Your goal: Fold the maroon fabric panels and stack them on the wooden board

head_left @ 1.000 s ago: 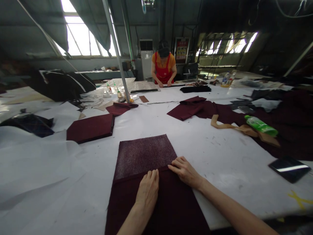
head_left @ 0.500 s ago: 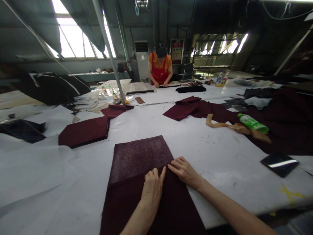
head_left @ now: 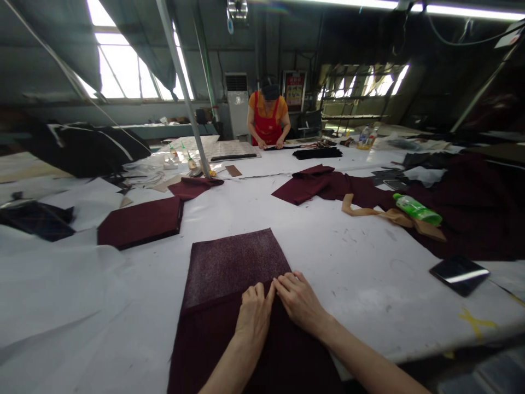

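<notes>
A maroon fabric piece [head_left: 213, 345] lies on the table in front of me. Its far part shows a lighter, speckled face [head_left: 235, 265], and a straight edge crosses it where the plain dark cloth begins. My left hand [head_left: 253, 312] rests on the cloth at that edge, with its fingers curled and the index finger against the cloth. Right beside it, my right hand [head_left: 298, 301] has its fingers closed at the same edge. The two hands' fingertips nearly meet. What lies under the fingertips is hidden.
A stack of maroon cut pieces [head_left: 141, 221] sits to the left. On the right are more maroon cloth [head_left: 471, 208], a green bottle [head_left: 418, 209], a tan strip [head_left: 361, 212] and a black tablet-like device [head_left: 459, 274]. A metal pole [head_left: 184, 87] rises beyond; a person in a red apron [head_left: 267, 120] works across the table.
My right hand has slid left along the edge, up to my left hand's index fingertip. The left hand stays in nearly the same place. The view has tilted up slightly.
</notes>
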A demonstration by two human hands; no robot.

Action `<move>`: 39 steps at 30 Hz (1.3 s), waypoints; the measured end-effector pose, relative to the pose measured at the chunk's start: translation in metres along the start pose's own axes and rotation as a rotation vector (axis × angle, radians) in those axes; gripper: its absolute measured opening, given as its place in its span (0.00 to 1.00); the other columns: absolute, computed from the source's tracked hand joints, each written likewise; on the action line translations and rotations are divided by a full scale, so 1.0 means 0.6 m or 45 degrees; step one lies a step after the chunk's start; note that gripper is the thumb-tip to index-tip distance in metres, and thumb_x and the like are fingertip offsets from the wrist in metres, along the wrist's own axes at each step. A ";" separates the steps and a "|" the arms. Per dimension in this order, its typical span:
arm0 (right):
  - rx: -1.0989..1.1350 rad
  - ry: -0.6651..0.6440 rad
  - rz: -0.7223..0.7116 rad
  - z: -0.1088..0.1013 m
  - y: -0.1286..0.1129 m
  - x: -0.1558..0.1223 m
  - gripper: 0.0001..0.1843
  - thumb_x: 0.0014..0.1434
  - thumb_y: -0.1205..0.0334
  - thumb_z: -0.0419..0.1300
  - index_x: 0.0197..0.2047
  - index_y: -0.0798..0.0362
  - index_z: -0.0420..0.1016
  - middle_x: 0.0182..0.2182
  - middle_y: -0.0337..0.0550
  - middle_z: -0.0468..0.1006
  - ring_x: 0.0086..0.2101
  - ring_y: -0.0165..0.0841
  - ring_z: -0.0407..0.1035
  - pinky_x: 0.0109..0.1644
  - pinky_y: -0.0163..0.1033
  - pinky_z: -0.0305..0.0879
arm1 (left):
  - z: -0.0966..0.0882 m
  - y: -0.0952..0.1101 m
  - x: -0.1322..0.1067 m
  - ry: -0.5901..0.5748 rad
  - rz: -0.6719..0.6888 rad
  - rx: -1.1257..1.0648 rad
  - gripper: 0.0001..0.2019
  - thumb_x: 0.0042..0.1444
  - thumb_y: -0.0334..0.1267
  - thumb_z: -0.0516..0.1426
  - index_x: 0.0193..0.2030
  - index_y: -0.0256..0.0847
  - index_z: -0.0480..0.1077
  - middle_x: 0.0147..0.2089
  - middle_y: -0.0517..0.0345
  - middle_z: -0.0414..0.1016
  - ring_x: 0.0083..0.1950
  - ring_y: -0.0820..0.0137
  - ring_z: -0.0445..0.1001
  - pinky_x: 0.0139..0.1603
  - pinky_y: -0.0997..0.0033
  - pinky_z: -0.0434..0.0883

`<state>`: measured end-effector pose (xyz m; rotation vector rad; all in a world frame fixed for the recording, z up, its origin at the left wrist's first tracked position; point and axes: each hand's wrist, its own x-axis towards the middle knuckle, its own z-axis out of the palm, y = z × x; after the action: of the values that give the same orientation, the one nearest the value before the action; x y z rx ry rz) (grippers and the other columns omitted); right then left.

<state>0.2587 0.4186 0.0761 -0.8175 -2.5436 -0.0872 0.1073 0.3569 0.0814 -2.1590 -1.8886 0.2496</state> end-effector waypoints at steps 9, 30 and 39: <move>-0.062 0.084 0.229 0.026 -0.017 -0.020 0.14 0.64 0.67 0.52 0.52 0.55 0.70 0.46 0.50 0.75 0.52 0.45 0.63 0.58 0.56 0.49 | 0.066 -0.155 -0.143 0.185 -0.204 -0.193 0.19 0.61 0.27 0.49 0.58 0.34 0.66 0.52 0.46 0.72 0.53 0.62 0.69 0.57 0.58 0.66; 0.367 -0.395 -0.158 0.098 -0.276 0.221 0.05 0.57 0.65 0.62 0.36 0.50 0.69 0.37 0.42 0.72 0.40 0.37 0.67 0.42 0.42 0.57 | 0.069 -0.146 -0.405 0.519 -0.818 -0.726 0.26 0.60 0.37 0.53 0.65 0.43 0.55 0.63 0.50 0.64 0.63 0.62 0.65 0.59 0.60 0.70; 0.297 -0.551 -0.244 0.105 -0.291 0.244 0.09 0.51 0.66 0.66 0.34 0.51 0.69 0.29 0.37 0.73 0.36 0.36 0.65 0.40 0.42 0.53 | 0.094 -0.113 -0.488 0.601 -0.847 -0.706 0.26 0.58 0.38 0.55 0.63 0.41 0.57 0.60 0.51 0.69 0.60 0.65 0.68 0.57 0.69 0.71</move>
<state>0.0294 0.3664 0.0996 -0.5439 -2.9558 0.3571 -0.0144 0.0799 0.0362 -1.4892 -2.3857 -0.9130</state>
